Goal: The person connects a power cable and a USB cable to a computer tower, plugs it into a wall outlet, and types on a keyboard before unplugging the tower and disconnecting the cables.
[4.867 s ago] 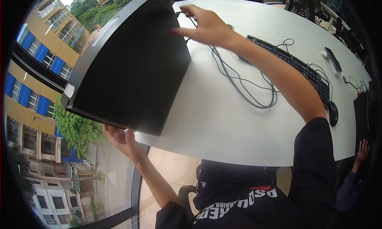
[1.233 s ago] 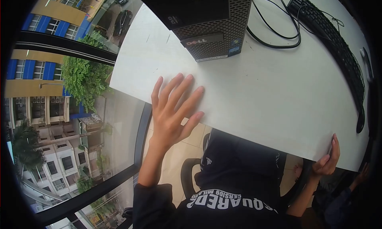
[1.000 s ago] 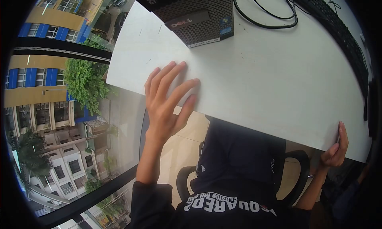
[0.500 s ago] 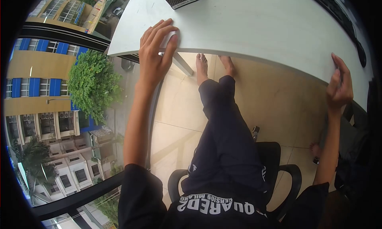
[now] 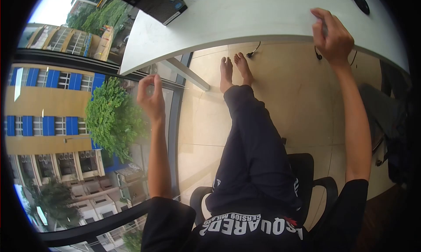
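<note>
My left hand (image 5: 151, 98) is raised in front of the window, just below the left corner of the white table (image 5: 245, 22). Its thumb and fingertips meet in a pinch, and whatever may be between them is too small to make out. Over the table's front edge on the right is my right hand (image 5: 333, 38), its fingers curled towards the thumb. Whether it holds anything cannot be seen. A black computer case (image 5: 164, 6) stands at the table's left end, above my left hand.
Black cables (image 5: 358, 2) lie on the table at the top right. A plug (image 5: 250, 55) hangs below near my feet. I sit on a black chair (image 5: 302, 168). A large window with a dark frame (image 5: 52, 58) is at the left.
My left hand has left the table edge and closed into a pinch. My right hand has shifted left and forward along the table. The view has moved, showing more of the computer case and floor.
</note>
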`<action>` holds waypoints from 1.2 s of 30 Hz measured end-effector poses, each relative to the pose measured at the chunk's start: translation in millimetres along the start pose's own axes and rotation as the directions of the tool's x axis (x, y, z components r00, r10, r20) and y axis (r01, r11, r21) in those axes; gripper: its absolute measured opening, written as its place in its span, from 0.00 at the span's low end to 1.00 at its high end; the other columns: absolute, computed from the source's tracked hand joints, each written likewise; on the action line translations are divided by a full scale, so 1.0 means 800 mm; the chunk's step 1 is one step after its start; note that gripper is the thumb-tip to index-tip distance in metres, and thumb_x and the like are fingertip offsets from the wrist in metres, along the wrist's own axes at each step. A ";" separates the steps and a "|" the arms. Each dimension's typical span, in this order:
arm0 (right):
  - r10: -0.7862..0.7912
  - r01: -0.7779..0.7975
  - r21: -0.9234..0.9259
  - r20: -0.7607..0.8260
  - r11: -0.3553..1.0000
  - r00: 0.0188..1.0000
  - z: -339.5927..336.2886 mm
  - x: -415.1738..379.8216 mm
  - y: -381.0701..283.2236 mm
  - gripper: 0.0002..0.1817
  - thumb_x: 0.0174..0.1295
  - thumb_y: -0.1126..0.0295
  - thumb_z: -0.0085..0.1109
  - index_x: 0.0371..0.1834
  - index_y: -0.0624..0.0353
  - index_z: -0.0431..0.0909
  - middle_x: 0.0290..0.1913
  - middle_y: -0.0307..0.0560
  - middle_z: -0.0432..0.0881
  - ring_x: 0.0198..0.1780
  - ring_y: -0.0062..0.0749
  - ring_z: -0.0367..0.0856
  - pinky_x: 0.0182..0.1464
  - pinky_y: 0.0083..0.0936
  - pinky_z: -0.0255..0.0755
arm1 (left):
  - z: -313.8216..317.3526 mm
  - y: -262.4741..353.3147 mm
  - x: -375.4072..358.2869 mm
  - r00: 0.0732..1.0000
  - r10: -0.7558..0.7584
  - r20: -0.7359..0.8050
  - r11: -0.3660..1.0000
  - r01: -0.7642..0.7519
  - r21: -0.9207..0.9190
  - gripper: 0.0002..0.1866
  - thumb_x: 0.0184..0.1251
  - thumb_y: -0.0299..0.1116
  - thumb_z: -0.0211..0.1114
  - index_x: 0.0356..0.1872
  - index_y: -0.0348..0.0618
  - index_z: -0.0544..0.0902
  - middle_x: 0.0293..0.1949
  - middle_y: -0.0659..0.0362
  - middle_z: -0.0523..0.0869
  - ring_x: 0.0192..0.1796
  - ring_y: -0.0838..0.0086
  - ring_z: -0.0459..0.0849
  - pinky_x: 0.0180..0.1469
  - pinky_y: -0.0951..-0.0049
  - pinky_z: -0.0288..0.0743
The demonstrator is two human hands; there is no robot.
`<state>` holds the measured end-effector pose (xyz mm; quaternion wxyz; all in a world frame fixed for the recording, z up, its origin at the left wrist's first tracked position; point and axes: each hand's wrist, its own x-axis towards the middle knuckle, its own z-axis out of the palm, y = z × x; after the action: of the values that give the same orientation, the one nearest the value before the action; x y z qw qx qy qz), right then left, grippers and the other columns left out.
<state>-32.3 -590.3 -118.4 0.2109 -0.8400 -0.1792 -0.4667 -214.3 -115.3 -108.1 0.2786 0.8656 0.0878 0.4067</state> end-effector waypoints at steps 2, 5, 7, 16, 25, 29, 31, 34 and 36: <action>0.054 -0.054 0.000 0.035 0.999 0.998 -0.004 -0.001 -0.011 0.10 0.64 0.72 0.62 0.46 0.55 0.88 0.39 0.44 0.91 0.41 0.37 0.92 0.43 0.31 0.84 | -0.016 -0.031 -0.029 0.992 -0.082 0.093 0.994 0.075 0.082 0.07 0.74 0.30 0.74 0.41 0.35 0.89 0.43 0.58 0.92 0.47 0.76 0.87 0.53 0.71 0.80; -0.069 0.092 0.110 -0.199 0.990 0.978 -0.005 0.013 -0.023 0.06 0.57 0.73 0.60 0.35 0.57 0.85 0.21 0.49 0.83 0.20 0.45 0.83 0.26 0.40 0.78 | -0.013 -0.070 -0.062 0.939 -0.289 0.185 0.941 0.314 -0.124 0.09 0.73 0.31 0.75 0.42 0.34 0.90 0.40 0.58 0.93 0.45 0.77 0.89 0.51 0.70 0.81; 0.084 -0.059 0.151 -0.168 0.987 0.982 -0.004 0.009 -0.028 0.05 0.59 0.71 0.62 0.35 0.56 0.86 0.22 0.50 0.84 0.25 0.47 0.87 0.32 0.39 0.81 | -0.012 -0.083 -0.071 0.875 -0.347 0.337 0.929 0.370 -0.004 0.11 0.76 0.33 0.73 0.43 0.32 0.90 0.39 0.55 0.94 0.46 0.77 0.90 0.52 0.75 0.81; 0.458 -0.366 0.546 -0.038 0.754 0.888 0.025 -0.160 -0.143 0.11 0.52 0.79 0.62 0.39 0.56 0.84 0.45 0.44 0.91 0.54 0.42 0.90 0.50 0.38 0.83 | 0.215 -0.084 -0.014 0.689 -0.253 0.679 0.965 0.230 0.126 0.20 0.81 0.44 0.68 0.43 0.32 0.91 0.35 0.53 0.94 0.34 0.74 0.91 0.39 0.74 0.83; 0.160 -0.690 -0.049 0.982 0.722 0.098 0.056 -0.162 -0.093 0.12 0.58 0.67 0.68 0.43 0.61 0.90 0.39 0.58 0.90 0.45 0.50 0.93 0.48 0.37 0.84 | 0.510 -0.033 0.158 0.302 -0.600 0.741 0.626 0.755 0.199 0.54 0.69 0.56 0.76 0.87 0.46 0.55 0.84 0.42 0.52 0.82 0.44 0.62 0.74 0.40 0.73; 0.100 -0.860 0.047 0.988 0.508 0.113 0.058 -0.157 -0.089 0.11 0.60 0.65 0.69 0.40 0.58 0.91 0.34 0.46 0.92 0.40 0.43 0.94 0.48 0.42 0.82 | 0.583 0.000 0.204 0.499 -0.596 0.629 0.526 0.835 -0.163 0.46 0.70 0.55 0.74 0.85 0.67 0.60 0.89 0.56 0.40 0.90 0.56 0.40 0.75 0.38 0.71; 0.113 -0.857 0.034 0.988 0.514 0.107 0.056 -0.157 -0.087 0.10 0.59 0.65 0.69 0.39 0.57 0.91 0.35 0.45 0.92 0.40 0.42 0.93 0.45 0.41 0.81 | 0.595 0.018 0.205 0.456 -0.435 0.776 0.632 0.769 -0.098 0.41 0.75 0.55 0.70 0.83 0.56 0.63 0.87 0.51 0.55 0.88 0.56 0.54 0.77 0.42 0.71; 0.183 -0.827 0.026 0.971 0.561 0.154 0.043 -0.175 -0.082 0.11 0.59 0.64 0.69 0.39 0.57 0.90 0.34 0.46 0.92 0.38 0.39 0.93 0.40 0.37 0.81 | 0.603 0.041 0.144 0.268 -0.291 0.918 0.506 0.858 -0.090 0.36 0.80 0.53 0.65 0.79 0.47 0.67 0.77 0.50 0.73 0.78 0.51 0.73 0.77 0.43 0.71; 0.201 -0.865 0.070 0.960 0.496 0.193 0.040 -0.182 -0.072 0.11 0.61 0.64 0.68 0.40 0.59 0.87 0.33 0.48 0.90 0.39 0.40 0.92 0.42 0.36 0.82 | 0.579 0.026 0.123 0.203 -0.425 0.882 0.512 0.858 0.048 0.31 0.80 0.50 0.66 0.75 0.44 0.71 0.72 0.50 0.78 0.73 0.51 0.79 0.74 0.44 0.75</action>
<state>-111.2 -540.2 -248.2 0.5089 -0.8243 -0.0653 0.2393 197.4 -285.6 -270.1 0.6272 0.7219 0.2167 -0.1963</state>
